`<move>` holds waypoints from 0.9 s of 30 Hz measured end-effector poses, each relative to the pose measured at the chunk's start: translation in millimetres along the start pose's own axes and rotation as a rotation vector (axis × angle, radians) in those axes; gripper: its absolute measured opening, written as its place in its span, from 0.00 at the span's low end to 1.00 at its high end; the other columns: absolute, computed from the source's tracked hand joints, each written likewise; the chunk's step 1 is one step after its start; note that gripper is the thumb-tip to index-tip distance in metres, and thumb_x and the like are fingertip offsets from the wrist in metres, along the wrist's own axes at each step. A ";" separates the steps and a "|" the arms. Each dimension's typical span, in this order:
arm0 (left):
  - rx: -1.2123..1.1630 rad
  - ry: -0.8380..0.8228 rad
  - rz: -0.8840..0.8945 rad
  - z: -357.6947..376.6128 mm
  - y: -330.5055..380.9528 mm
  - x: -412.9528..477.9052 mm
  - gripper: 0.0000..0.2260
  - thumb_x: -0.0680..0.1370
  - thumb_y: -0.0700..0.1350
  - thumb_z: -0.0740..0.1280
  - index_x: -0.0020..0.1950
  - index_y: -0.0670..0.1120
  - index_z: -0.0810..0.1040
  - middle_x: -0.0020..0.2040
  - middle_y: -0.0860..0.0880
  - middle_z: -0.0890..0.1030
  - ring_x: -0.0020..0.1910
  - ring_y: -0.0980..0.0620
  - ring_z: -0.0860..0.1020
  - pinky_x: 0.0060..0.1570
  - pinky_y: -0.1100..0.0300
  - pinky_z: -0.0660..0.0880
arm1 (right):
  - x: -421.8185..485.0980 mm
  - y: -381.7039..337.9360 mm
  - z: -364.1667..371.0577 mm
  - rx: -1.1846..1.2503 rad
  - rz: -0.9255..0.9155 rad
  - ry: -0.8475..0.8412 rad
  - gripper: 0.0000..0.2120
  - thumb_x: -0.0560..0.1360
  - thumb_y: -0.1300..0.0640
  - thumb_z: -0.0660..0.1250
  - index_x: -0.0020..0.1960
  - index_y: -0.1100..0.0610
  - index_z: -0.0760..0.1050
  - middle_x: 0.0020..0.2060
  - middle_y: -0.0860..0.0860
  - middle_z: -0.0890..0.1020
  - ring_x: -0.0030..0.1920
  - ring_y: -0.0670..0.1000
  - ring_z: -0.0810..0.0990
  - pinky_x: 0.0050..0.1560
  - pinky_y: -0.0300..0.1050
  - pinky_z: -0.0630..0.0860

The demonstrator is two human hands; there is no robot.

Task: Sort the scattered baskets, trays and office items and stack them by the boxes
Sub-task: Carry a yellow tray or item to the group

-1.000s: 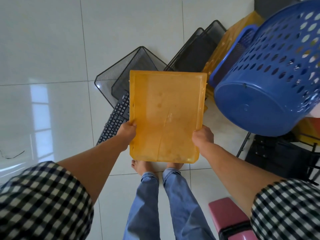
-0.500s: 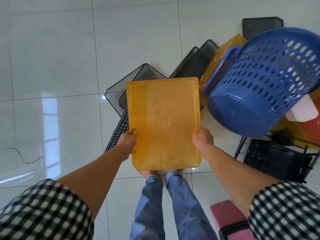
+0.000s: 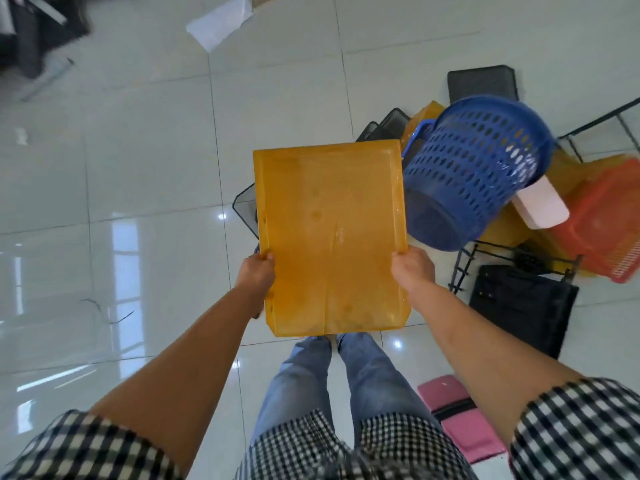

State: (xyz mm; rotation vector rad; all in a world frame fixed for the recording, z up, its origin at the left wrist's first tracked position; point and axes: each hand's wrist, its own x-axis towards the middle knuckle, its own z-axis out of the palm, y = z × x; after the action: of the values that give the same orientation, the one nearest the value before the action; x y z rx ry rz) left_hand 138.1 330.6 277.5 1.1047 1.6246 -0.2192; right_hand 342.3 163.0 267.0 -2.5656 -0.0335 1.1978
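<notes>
Carry step. My left hand (image 3: 257, 276) and right hand (image 3: 412, 273) each grip the orange tray (image 3: 329, 237), lifted above the floor beside the blue basket (image 3: 474, 174). Next: find the boxes, set it level.

The floor (image 3: 138, 168) is glossy white tile with thin grey joints and bright window reflections on the left. Far off lies a white sheet of paper (image 3: 220, 24), and dark, blurred clutter (image 3: 31, 32) fills the far left corner. A thin dark cord (image 3: 104, 313) lies on the left. On the right sits a heap: black mesh trays (image 3: 481, 81), a tipped blue basket (image 3: 478, 161), a red basket (image 3: 602, 223), a wire rack (image 3: 464, 271) and a black bag (image 3: 519, 306). A pink case (image 3: 457, 420) lies near right.
</notes>
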 end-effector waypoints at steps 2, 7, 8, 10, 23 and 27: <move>0.027 0.024 0.055 -5.8 10.9 -20.6 0.22 0.86 0.53 0.54 0.77 0.43 0.65 0.55 0.47 0.74 0.51 0.45 0.74 0.55 0.45 0.72 | -16.9 -3.5 -15.6 0.023 -0.008 0.039 0.16 0.84 0.54 0.57 0.65 0.57 0.78 0.62 0.57 0.79 0.61 0.61 0.78 0.57 0.50 0.73; 0.038 0.026 0.181 -17.8 40.9 -53.7 0.20 0.86 0.51 0.55 0.73 0.41 0.70 0.41 0.52 0.73 0.38 0.52 0.72 0.49 0.49 0.70 | -47.7 -11.2 -46.6 0.130 -0.019 0.140 0.11 0.84 0.53 0.58 0.50 0.55 0.77 0.50 0.56 0.81 0.48 0.58 0.78 0.48 0.49 0.73; 0.050 0.020 0.204 -20.2 48.9 -58.1 0.20 0.86 0.51 0.55 0.73 0.42 0.70 0.40 0.52 0.73 0.38 0.53 0.72 0.49 0.49 0.71 | -53.7 -12.9 -51.9 0.169 -0.017 0.163 0.11 0.84 0.54 0.59 0.46 0.54 0.75 0.47 0.55 0.80 0.45 0.57 0.77 0.48 0.49 0.74; 0.095 0.006 0.259 -23.6 66.9 -64.0 0.20 0.86 0.50 0.55 0.75 0.42 0.69 0.40 0.52 0.73 0.37 0.52 0.72 0.48 0.50 0.72 | -65.9 -16.0 -61.5 0.207 -0.013 0.210 0.13 0.84 0.54 0.59 0.41 0.53 0.73 0.40 0.53 0.78 0.37 0.54 0.75 0.44 0.49 0.73; 0.348 -0.182 0.608 -25.6 128.9 -99.4 0.21 0.87 0.50 0.55 0.77 0.40 0.67 0.42 0.54 0.72 0.36 0.54 0.69 0.35 0.61 0.67 | -165.5 6.2 -64.8 0.557 0.201 0.481 0.10 0.84 0.55 0.58 0.49 0.57 0.75 0.46 0.56 0.79 0.49 0.59 0.80 0.52 0.54 0.79; 0.421 -0.271 0.668 -14.8 126.3 -126.0 0.22 0.86 0.50 0.55 0.78 0.41 0.64 0.66 0.45 0.75 0.53 0.47 0.72 0.56 0.51 0.71 | -200.2 33.2 -55.3 0.679 0.263 0.568 0.11 0.84 0.57 0.57 0.47 0.56 0.75 0.43 0.54 0.79 0.47 0.58 0.79 0.51 0.54 0.79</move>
State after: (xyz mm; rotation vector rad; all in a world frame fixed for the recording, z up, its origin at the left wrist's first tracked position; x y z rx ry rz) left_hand 216.9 341.3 437.9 1.7909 0.9190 -0.2582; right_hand 250.1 86.6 439.8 -2.2118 0.7207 0.3892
